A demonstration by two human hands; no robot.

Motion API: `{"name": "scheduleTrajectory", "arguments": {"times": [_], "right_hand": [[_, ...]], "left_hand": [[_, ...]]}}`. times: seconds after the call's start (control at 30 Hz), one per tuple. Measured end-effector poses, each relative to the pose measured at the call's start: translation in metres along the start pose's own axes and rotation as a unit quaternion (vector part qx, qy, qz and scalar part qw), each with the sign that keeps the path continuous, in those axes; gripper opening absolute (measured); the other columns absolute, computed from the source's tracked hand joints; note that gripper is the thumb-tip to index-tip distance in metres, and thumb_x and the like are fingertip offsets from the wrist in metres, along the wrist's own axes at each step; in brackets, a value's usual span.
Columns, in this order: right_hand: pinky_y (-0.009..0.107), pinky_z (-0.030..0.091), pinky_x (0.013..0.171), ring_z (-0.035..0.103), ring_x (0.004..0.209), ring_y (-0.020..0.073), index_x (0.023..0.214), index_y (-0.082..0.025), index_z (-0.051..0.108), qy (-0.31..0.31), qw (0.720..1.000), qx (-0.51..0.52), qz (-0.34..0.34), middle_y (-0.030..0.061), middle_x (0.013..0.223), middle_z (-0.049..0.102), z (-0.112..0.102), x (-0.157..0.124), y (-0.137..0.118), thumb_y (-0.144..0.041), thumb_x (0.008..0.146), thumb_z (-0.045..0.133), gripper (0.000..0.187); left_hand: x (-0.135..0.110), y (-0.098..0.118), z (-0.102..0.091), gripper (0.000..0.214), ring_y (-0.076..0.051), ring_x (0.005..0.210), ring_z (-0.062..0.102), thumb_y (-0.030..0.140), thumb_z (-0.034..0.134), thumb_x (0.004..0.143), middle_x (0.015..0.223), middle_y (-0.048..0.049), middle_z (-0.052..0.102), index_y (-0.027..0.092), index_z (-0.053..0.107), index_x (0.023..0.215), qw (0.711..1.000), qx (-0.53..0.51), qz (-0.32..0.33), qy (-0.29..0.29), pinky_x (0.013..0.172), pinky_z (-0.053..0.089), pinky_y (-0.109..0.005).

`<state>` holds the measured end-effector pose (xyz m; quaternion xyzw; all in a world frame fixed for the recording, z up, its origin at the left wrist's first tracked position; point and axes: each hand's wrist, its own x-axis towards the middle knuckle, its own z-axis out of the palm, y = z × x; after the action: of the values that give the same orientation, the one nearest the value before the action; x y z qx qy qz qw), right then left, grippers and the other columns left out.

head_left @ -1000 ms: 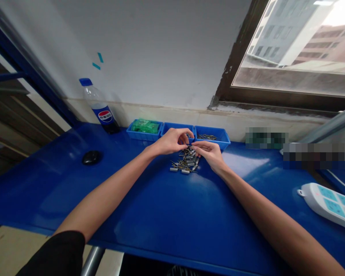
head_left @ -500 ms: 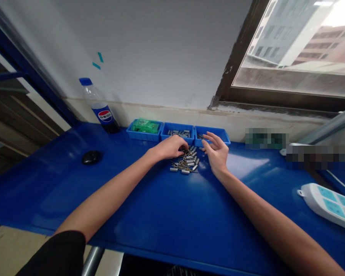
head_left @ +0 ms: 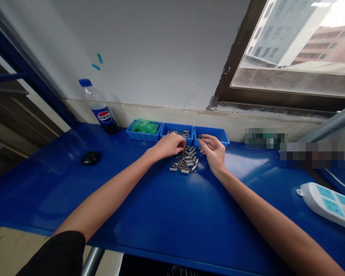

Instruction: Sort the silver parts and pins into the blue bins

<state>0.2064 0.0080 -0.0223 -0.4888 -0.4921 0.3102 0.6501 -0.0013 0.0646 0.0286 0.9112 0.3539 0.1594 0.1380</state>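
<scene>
A loose pile of small metal parts (head_left: 189,163), grey cylinders and thin dark and brass-coloured pins, lies on the blue table. My left hand (head_left: 169,145) is at the pile's upper left edge, thumb and fingers pinched together; what they hold, if anything, is too small to name. My right hand (head_left: 214,152) is in front of the right blue bin (head_left: 218,136). Its thumb and index finger come together near thin dark pieces at that bin's left end, and I cannot make out what is between them. Grey cylinders lie in the middle blue bin (head_left: 176,125), partly behind my left hand.
The left blue bin (head_left: 142,136) contains a green plastic packet (head_left: 145,125). A cola bottle (head_left: 103,114) stands by the wall, with a black computer mouse (head_left: 91,157) before it. A white power strip (head_left: 327,203) lies at the right, near blurred-out items.
My right hand has shifted slightly left and its thumb and index finger have drawn together. My left hand has moved a little up and left at the pile.
</scene>
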Motion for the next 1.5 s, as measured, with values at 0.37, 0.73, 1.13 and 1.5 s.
{"name": "scheduleTrajectory", "arguments": {"times": [0.37, 0.73, 1.13, 1.5], "right_hand": [[0.030, 0.051, 0.057, 0.064, 0.059, 0.0151, 0.106, -0.022, 0.078, -0.150, 0.988, 0.018, 0.033, 0.0043, 0.083, 0.078, -0.001, 0.000, 0.001, -0.053, 0.079, 0.083, 0.042], [0.030, 0.051, 0.056, 0.063, 0.058, 0.0158, 0.088, -0.021, 0.082, -0.132, 0.990, 0.031, 0.049, 0.0035, 0.074, 0.077, -0.002, 0.001, 0.000, -0.048, 0.070, 0.090, 0.033], [0.034, 0.058, 0.066, 0.070, 0.072, 0.0167, 0.138, -0.029, 0.063, -0.020, 0.999, -0.009, -0.037, 0.0113, 0.142, 0.067, -0.001, 0.001, 0.011, -0.036, 0.081, 0.078, 0.060], [0.035, 0.058, 0.063, 0.068, 0.071, 0.0174, 0.131, -0.027, 0.062, -0.056, 0.998, -0.001, -0.027, 0.0099, 0.126, 0.073, -0.001, -0.001, 0.009, -0.041, 0.081, 0.078, 0.054]], "left_hand": [[0.001, 0.004, -0.010, 0.022, -0.019, 0.080, 0.071, 0.024, 0.061, 0.096, 0.092, -0.0110, 0.080, 0.012, 0.080, 0.098, 0.997, -0.056, 0.051, 0.028, 0.073, 0.047, -0.029], [-0.001, 0.006, -0.005, 0.019, -0.018, 0.075, 0.069, 0.028, 0.066, 0.091, 0.088, -0.0091, 0.079, 0.014, 0.079, 0.095, 0.999, -0.041, 0.018, 0.003, 0.068, 0.046, -0.027], [-0.002, 0.009, 0.005, 0.014, -0.017, 0.071, 0.067, 0.017, 0.071, 0.079, 0.085, -0.0067, 0.077, 0.016, 0.075, 0.093, 0.999, 0.006, -0.030, -0.022, 0.060, 0.039, -0.026], [-0.001, 0.005, 0.008, 0.028, -0.018, 0.075, 0.071, 0.009, 0.069, 0.075, 0.083, -0.0050, 0.077, 0.016, 0.075, 0.102, 0.996, -0.068, -0.053, -0.008, 0.065, 0.048, -0.025]]}}
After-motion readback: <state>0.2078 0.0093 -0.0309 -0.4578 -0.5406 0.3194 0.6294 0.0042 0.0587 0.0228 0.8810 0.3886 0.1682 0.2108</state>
